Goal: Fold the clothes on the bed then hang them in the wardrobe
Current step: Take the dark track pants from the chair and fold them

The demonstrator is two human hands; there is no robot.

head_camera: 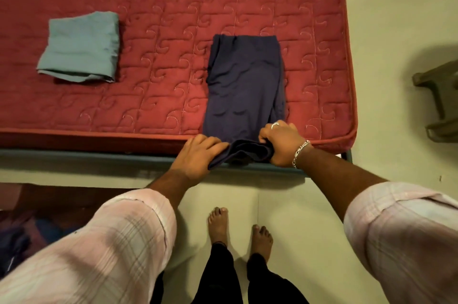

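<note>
A dark olive plastic stool (440, 103) stands on the pale floor (396, 31) to the right of the bed, cut off by the frame edge. At lower left, beside the bed frame, lies a shadowed heap of dark fabric (22, 236), too dim to identify.

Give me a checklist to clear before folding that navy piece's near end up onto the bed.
1. Left hand grips the long dark navy garment at its near end: ok.
2. Right hand grips the same end: ok.
3. Garment lies flat on the red quilted mattress: ok, slight ripples.
4. Near end bunched over the bed edge: not ok.
5. Folded grey-blue cloth lies apart: ok.
6. Wardrobe: cannot tell.
</note>
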